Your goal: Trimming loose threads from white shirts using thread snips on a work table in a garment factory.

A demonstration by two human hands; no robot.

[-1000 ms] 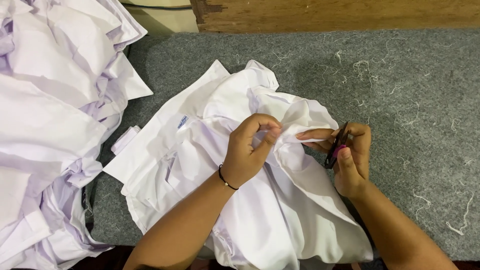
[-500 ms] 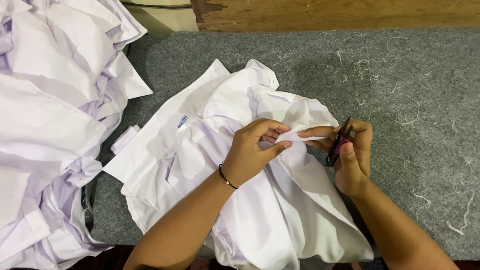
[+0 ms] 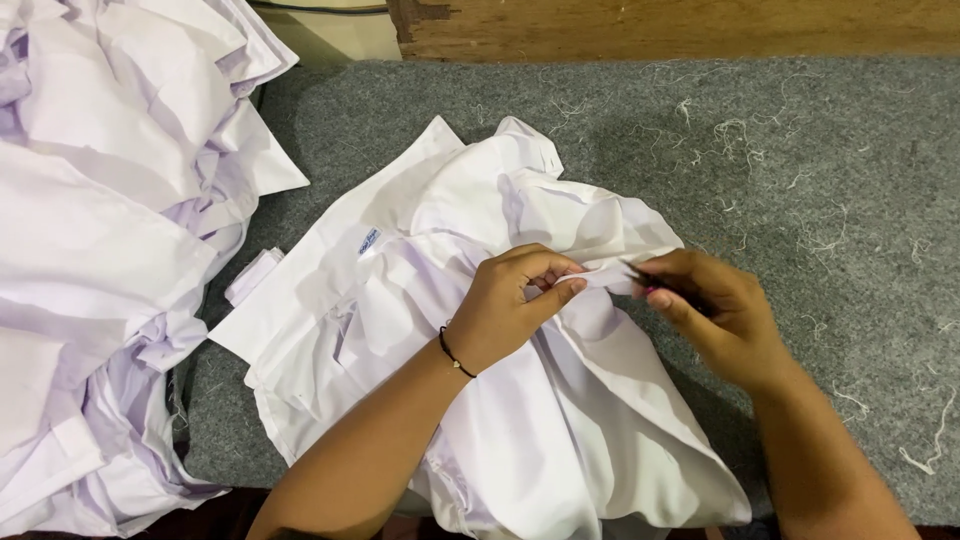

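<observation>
A crumpled white shirt [image 3: 450,200] with a small label at its collar lies on the grey felt table [image 3: 800,130]. My left hand [image 3: 510,305] pinches a narrow fold of the shirt's fabric between thumb and fingers, a thin black band on the wrist. My right hand [image 3: 715,310] holds a small dark thread cutter [image 3: 645,278], its tip touching the same fold just right of my left fingertips. Most of the tool is hidden inside my right hand.
A large heap of white garments [image 3: 110,230] covers the left side and hangs over the table's edge. Loose white thread scraps [image 3: 730,135] are scattered over the felt at the right. A wooden surface [image 3: 650,25] runs along the far edge.
My right hand has turned palm down and moved left, bringing the cutter's tip onto the fold. My left hand has shifted its pinch slightly on the fabric.
</observation>
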